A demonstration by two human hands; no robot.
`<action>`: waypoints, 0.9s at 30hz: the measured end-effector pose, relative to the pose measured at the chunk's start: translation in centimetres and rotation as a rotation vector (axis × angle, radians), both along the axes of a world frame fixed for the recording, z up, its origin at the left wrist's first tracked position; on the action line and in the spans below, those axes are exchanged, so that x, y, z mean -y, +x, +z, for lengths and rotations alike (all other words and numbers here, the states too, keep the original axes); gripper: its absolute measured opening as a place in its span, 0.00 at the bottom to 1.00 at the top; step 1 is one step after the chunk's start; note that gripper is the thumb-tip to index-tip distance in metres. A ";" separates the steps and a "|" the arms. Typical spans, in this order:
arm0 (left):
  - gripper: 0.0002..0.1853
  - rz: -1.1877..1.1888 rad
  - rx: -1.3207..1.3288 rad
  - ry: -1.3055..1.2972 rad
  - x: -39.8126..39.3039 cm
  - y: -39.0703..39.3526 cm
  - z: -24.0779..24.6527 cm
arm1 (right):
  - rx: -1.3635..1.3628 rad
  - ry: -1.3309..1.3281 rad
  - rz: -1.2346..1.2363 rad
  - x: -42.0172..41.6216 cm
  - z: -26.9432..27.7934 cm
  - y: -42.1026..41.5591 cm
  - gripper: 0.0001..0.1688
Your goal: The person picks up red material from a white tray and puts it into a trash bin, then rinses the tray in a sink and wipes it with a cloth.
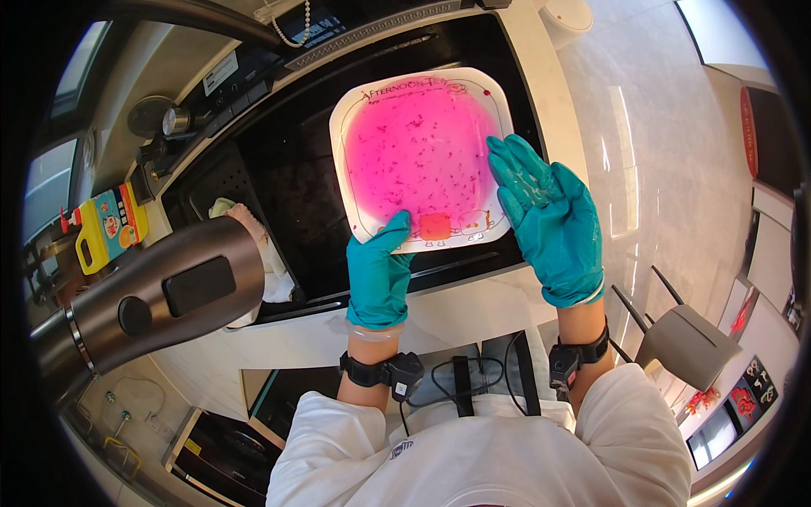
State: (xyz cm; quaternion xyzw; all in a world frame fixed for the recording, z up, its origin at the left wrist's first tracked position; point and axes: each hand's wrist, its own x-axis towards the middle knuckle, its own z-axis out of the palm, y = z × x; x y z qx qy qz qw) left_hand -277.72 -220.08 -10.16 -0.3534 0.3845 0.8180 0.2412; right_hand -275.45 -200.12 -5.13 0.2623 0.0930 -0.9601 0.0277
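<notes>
My left hand (381, 272), in a teal rubber glove, grips the near left edge of a white square plate (500, 127), thumb on top. A pink liquid or gel (418, 152) with dark specks covers the plate's middle, and printed writing and drawings show near its rim. My right hand (551, 212), also gloved, is at the plate's right edge, palm up with the fingers extended; wet streaks shine on it. Whether it touches the rim I cannot tell. Under the plate lies a black sink (285, 184).
The sink's faucet head (209, 272) reaches in from the left. Cloths (269, 266) lie at the sink's left end. A yellow jug with a red pump (104, 228) stands beyond it. To the right is a chair (687, 345). The pale counter edge (469, 304) runs before me.
</notes>
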 end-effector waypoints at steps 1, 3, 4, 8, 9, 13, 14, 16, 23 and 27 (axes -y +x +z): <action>0.23 -0.001 -0.004 0.006 0.0 0.0 -0.1 | -0.004 -0.002 -0.002 -0.1 0.0 0.0 0.31; 0.22 0.010 -0.005 0.010 -0.2 0.0 -0.1 | -0.004 0.007 -0.002 -0.2 0.0 0.1 0.31; 0.21 0.022 -0.003 0.007 -0.3 -0.1 0.1 | 0.000 0.018 -0.001 -0.3 -0.1 0.2 0.31; 0.21 0.025 0.011 -0.028 -0.5 -0.2 0.3 | -0.009 0.015 0.003 -0.5 -0.2 0.1 0.31; 0.22 0.017 0.000 -0.026 -0.6 -0.2 0.2 | -0.003 0.019 0.001 -0.5 -0.2 0.1 0.31; 0.23 0.018 -0.027 -0.025 -0.8 -0.2 0.1 | 0.018 0.030 -0.014 -0.7 -0.2 0.2 0.31; 0.23 0.026 -0.031 -0.027 -0.9 -0.3 0.2 | 0.023 0.032 -0.021 -0.8 -0.3 0.2 0.31; 0.24 0.042 -0.073 -0.018 -1.7 -0.3 0.5 | 0.003 -0.029 -0.039 -1.4 -0.2 0.2 0.31; 0.24 0.036 -0.197 -0.098 -3.4 -1.0 1.8 | 0.069 0.044 -0.039 -3.9 1.9 2.9 0.31; 0.23 0.055 -0.285 -0.159 -4.7 -1.2 2.7 | 0.086 0.068 -0.046 -4.9 1.3 6.0 0.31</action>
